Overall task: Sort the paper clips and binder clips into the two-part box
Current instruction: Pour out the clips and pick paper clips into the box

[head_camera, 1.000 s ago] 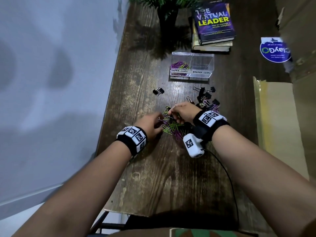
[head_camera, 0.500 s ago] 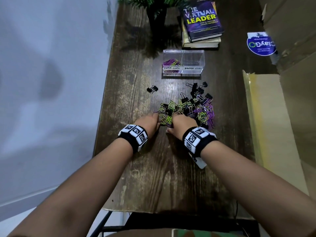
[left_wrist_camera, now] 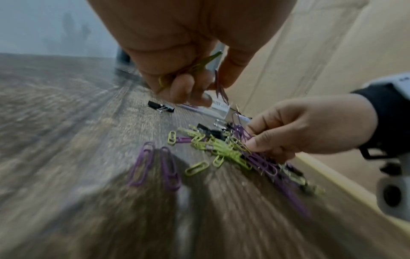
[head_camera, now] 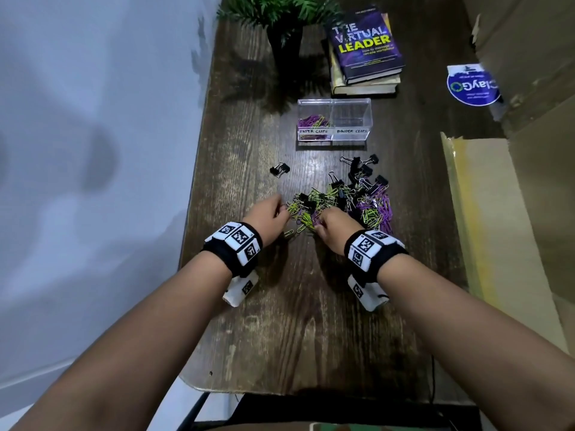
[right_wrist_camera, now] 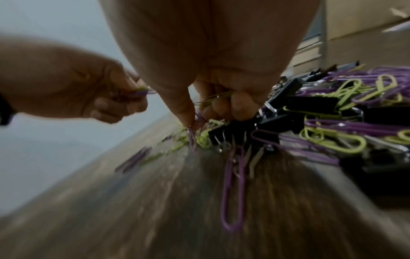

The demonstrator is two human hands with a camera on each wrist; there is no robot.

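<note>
A dark wooden worktop (head_camera: 280, 321) stands beside a pale wall (head_camera: 93, 150). The left hand (head_camera: 267, 213) pinches green and purple paper clips (left_wrist_camera: 218, 87); the right hand (head_camera: 334, 223) has its fingers (right_wrist_camera: 240, 108) curled round more at the near edge of the mixed clip heap (head_camera: 351, 200), with the clear two-part plastic box (head_camera: 334, 119) farther off.

potted plant (head_camera: 281, 14), 2 stacked books (head_camera: 365, 48), cardboard (head_camera: 497, 219)

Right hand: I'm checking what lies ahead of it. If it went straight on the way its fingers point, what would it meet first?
The right hand points into the mixed pile: its fingertips are already among paper clips, with a black binder clip probably next; depth is unclear.
</note>
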